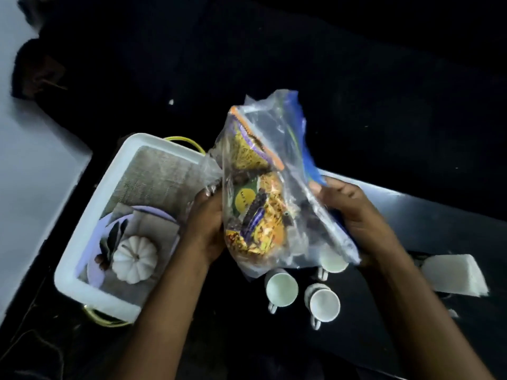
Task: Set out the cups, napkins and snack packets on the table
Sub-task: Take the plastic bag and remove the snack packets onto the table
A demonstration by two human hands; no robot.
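Observation:
Both hands hold up a clear zip bag (285, 149) with a blue seal strip, above the dark table (439, 215). Inside it are several yellow, orange and purple snack packets (258, 215). My left hand (207, 223) grips the bag's left side low down. My right hand (348, 212) grips its right edge near the blue strip. Under the bag stand three white cups: one (281, 289) at the left, one (323, 304) nearer me, one (333, 260) partly hidden by the bag. A stack of white napkins (455, 274) lies at the right.
A white tub (90, 223) with yellow wire handles sits at the left; it holds a burlap cloth (162, 176), a pale plate (104, 229) and a small white pumpkin (134, 259). The surroundings are very dark. A pale wall or floor (33, 174) shows far left.

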